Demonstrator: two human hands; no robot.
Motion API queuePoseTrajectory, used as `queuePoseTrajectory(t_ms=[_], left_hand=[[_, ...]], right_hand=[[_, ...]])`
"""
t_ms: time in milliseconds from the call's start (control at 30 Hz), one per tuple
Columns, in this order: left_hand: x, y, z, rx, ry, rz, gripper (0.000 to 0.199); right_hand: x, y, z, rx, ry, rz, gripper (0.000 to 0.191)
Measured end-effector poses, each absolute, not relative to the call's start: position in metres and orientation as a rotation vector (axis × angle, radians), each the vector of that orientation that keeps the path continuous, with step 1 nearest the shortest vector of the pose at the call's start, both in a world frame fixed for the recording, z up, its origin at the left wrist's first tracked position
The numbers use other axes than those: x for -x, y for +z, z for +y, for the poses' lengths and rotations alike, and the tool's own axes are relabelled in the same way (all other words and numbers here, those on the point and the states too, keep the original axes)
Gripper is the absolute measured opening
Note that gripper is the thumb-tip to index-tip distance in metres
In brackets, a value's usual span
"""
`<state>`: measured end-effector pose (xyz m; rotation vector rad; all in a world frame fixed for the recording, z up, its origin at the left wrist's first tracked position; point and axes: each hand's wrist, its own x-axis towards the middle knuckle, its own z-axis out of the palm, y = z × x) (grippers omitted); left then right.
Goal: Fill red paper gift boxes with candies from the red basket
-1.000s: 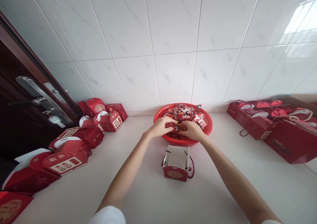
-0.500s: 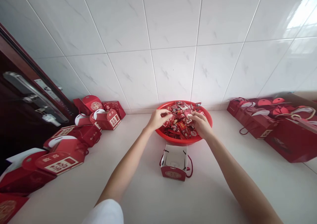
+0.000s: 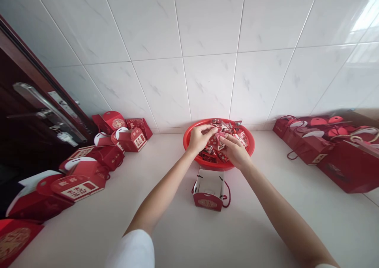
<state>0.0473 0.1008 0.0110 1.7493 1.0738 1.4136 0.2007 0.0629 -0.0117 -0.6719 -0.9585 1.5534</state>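
A round red plastic basket full of small red wrapped candies stands against the tiled wall. Over its middle, my right hand pinches a pink-red candy packet between thumb and fingers. My left hand is close beside it, with thumb and fingertips pressed together above the candies; what they hold is too small to make out. Just in front of the basket sits a small open red box with a white inside and a dark red cord handle on its right.
Several red gift boxes line the left side, near a dark door with a metal handle and hanging keys. More red boxes and bags stand at the right, against the wall.
My left hand has moved right, towards my right hand, which has shifted slightly left with its packet. The two hands are now nearly together over the basket. The view has shifted a little.
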Motion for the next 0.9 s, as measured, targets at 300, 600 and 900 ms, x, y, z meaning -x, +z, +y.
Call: queuePoseTrajectory(t_ms=[300,600,900], left_hand=[[-0.012,0.019,0.106,-2.038,0.872,1.141,0.028],[-0.015,0.007,0.098,-2.429,0.126,1.432,0.027],[-0.018,-0.023,0.116,-2.293,0.809,1.450,0.012]], right_hand=[[-0.215,-0.007,0.071,0.779,1.396,-0.856,0.036],[-0.227,-0.005,0.079,0.790,1.308,-0.740,0.028],[-0.233,-0.002,0.078,0.756,1.345,-0.642,0.015]])
